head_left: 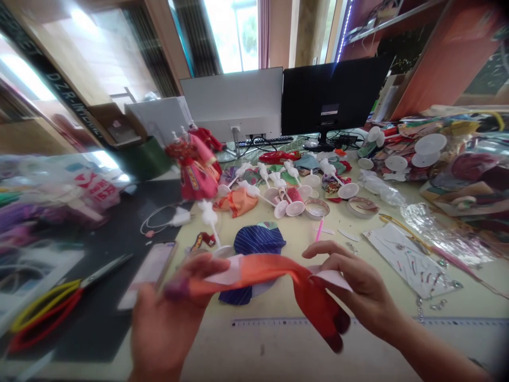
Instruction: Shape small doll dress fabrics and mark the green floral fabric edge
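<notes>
An orange-red strip of fabric stretches between my two hands above the table, with a pale piece at each end. My left hand grips its left end between thumb and fingers, where a dark purple patch shows. At the other end, my right hand pinches the pale piece between thumb and fingers. From there a red flap with dark tips hangs down. Beneath the strip lies a dark blue striped cloth, partly covered by it.
Yellow-and-red-handled scissors and a phone lie at left. Several white doll-torso stands and small garments fill the middle. A ruler runs along the front. A bag of small trinkets lies at right, with two monitors behind.
</notes>
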The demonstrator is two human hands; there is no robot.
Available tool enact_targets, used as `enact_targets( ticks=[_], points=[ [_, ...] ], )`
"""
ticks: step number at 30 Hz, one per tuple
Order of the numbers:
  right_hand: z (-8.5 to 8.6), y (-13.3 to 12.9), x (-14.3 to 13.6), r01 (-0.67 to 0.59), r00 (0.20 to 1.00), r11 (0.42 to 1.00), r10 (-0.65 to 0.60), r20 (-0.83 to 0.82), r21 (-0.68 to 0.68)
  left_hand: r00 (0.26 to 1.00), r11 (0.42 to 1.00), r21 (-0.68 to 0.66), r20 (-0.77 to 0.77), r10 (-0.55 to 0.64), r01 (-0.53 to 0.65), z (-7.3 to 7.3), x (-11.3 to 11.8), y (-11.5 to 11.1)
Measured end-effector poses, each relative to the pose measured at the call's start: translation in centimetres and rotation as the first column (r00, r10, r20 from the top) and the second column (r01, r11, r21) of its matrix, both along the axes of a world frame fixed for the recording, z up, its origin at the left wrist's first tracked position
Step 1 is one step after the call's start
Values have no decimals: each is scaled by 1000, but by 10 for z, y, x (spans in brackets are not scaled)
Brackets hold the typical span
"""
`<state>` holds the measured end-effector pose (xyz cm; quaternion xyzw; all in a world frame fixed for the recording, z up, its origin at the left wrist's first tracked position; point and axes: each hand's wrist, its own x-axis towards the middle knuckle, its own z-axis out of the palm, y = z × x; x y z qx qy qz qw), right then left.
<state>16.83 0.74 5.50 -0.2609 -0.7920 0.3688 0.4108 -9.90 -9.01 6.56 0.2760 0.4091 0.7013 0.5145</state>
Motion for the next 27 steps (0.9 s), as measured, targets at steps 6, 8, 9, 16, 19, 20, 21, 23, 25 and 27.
enact_targets(
  ticks=[6, 8, 9, 16, 19, 20, 21, 23, 25, 27],
  points=[
    [1, -7, -2, -120, 960, 899, -4, -282, -421, 965, 960, -268, -262, 3, -76, -14, -1, 10],
    [0, -10, -7, -165, 951, 867, 13, -309, -470, 833, 945, -284, -553, -25, -160, -20, 2, 13],
    [0, -11, -10, -179, 950, 847, 17, -311, -500, 755, 950, -267, -654, -52, -165, -22, 5, 14],
    [1, -15, -26, -160, 975, 771, 27, -219, -616, 536, 913, -140, -771, -344, 383, -14, 56, 20],
    [-1, -15, -27, -132, 976, 776, -6, -216, -617, 568, 906, -66, -759, -318, 418, -15, 69, 25],
    [-3, -15, -27, -124, 976, 777, -15, -216, -617, 579, 908, -54, -754, -311, 416, -16, 71, 26],
    [-4, -15, -27, -118, 976, 779, -24, -217, -615, 587, 909, -51, -748, -309, 414, -18, 73, 27],
    [-7, -16, -27, -110, 973, 789, -37, -226, -605, 604, 916, -38, -741, -293, 399, -21, 73, 27],
    [-11, -17, -28, -99, 969, 803, -58, -242, -588, 618, 923, -6, -741, -263, 385, -24, 75, 25],
    [-13, -18, -31, -81, 962, 808, -90, -259, -583, 610, 926, 19, -758, -233, 378, -26, 78, 24]
  ],
)
